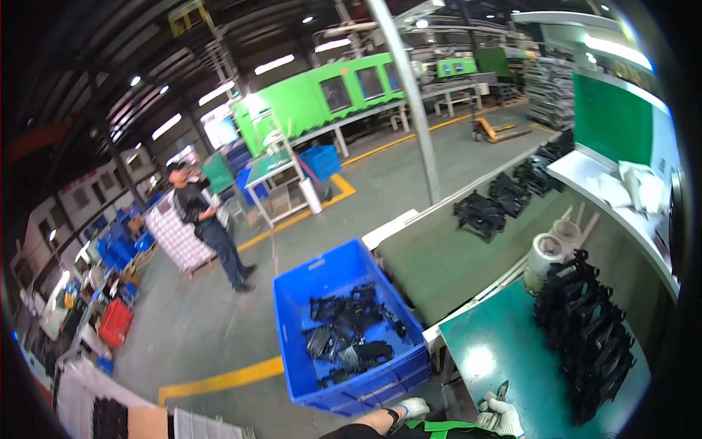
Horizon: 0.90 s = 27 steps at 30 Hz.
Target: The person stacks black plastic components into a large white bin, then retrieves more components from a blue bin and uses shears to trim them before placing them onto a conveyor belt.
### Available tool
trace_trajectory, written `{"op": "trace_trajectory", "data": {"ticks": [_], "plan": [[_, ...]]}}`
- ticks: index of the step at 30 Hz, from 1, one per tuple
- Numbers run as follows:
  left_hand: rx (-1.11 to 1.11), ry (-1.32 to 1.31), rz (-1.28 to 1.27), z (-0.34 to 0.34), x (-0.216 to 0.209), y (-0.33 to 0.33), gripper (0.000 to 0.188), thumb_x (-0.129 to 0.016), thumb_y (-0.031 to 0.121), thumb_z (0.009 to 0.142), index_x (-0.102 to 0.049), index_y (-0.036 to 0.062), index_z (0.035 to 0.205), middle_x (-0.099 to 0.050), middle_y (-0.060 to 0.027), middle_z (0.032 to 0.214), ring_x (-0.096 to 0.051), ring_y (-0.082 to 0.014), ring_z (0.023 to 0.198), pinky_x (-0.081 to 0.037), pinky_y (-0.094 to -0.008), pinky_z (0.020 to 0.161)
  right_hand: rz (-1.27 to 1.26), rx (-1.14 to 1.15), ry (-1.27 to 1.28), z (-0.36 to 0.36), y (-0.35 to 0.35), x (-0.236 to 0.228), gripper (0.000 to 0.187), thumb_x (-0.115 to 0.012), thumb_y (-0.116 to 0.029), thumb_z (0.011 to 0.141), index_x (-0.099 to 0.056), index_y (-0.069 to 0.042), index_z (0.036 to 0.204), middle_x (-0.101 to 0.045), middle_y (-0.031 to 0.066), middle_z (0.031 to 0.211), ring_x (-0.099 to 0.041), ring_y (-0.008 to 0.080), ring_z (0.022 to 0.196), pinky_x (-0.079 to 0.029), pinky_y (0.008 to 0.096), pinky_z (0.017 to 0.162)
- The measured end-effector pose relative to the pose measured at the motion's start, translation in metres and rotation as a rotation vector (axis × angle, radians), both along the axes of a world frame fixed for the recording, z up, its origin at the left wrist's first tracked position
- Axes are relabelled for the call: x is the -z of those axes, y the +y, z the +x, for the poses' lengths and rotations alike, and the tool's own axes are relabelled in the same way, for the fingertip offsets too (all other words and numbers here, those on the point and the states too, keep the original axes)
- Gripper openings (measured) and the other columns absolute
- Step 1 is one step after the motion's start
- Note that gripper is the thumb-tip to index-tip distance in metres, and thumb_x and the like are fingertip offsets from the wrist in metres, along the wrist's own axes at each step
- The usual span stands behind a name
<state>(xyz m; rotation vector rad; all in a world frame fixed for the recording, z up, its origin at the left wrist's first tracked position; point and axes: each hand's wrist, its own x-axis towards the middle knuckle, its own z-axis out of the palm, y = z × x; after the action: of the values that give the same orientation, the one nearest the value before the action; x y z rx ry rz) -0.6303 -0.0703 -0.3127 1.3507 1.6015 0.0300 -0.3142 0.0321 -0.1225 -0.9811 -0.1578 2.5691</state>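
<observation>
At the lower edge, my right hand in a white glove is closed around a small metal hand tool that looks like pliers, its tip pointing up over the green tabletop. My left hand, also gloved, is low beside the near right corner of a blue plastic bin; its fingers are too small and folded from sight to read. Black molded plastic parts lie loose inside the bin. A long row of similar black parts stands along the right side of the tabletop.
A green conveyor belt with more black parts runs beyond the table. Rolls of tape or film stand at the table's far edge. White cloths rest on a shelf at right. A person stands across the aisle, left.
</observation>
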Motion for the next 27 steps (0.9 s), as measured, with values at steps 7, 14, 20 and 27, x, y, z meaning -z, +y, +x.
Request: {"op": "trace_trajectory", "data": {"ticks": [7,14,20,27], "plan": [[0.292,0.147,0.080,-0.029,0.009,0.013,0.051,-0.054,0.047,0.091,-0.078,0.0059,0.106,-0.075,-0.0219,0.109,-0.072,-0.0386,0.103,-0.054,-0.0468,0.092,0.202,-0.026,-0.072,-0.012,-0.021,-0.064,0.028,-0.065,-0.013,0.098,-0.062,-0.007,0.126,-0.070,0.0095,0.092,-0.059,0.0169,0.067,-0.052,0.0307,0.060],[0.392,0.045,0.086,-0.034,0.060,0.000,0.047,-0.057,0.044,0.088,-0.078,0.0089,0.110,-0.075,-0.0209,0.112,-0.072,-0.0385,0.104,-0.054,-0.0457,0.092,1.710,-0.575,-0.998,-0.032,0.035,-0.092,0.037,-0.072,-0.026,0.091,-0.070,-0.012,0.126,-0.074,0.0175,0.106,-0.071,0.0356,0.098,-0.058,0.0428,0.085],[0.108,0.043,-0.106,0.007,-0.038,0.022,0.043,-0.059,0.043,0.087,-0.079,0.0112,0.110,-0.076,-0.0181,0.112,-0.072,-0.0340,0.106,-0.054,-0.0445,0.093,2.001,-0.453,-1.096,-0.056,0.079,-0.081,0.029,-0.070,-0.022,0.087,-0.072,-0.019,0.116,-0.071,0.0162,0.100,-0.069,0.0373,0.094,-0.056,0.0481,0.079],[-0.091,0.054,-0.230,0.016,-0.043,-0.045,0.044,-0.060,0.043,0.089,-0.077,0.0105,0.114,-0.076,-0.0153,0.112,-0.072,-0.0292,0.105,-0.054,-0.0419,0.092,2.212,-0.206,-1.196,-0.093,0.131,-0.036,0.027,-0.070,-0.015,0.083,-0.071,-0.016,0.109,-0.069,0.0126,0.099,-0.066,0.0373,0.087,-0.054,0.0487,0.076]]}}
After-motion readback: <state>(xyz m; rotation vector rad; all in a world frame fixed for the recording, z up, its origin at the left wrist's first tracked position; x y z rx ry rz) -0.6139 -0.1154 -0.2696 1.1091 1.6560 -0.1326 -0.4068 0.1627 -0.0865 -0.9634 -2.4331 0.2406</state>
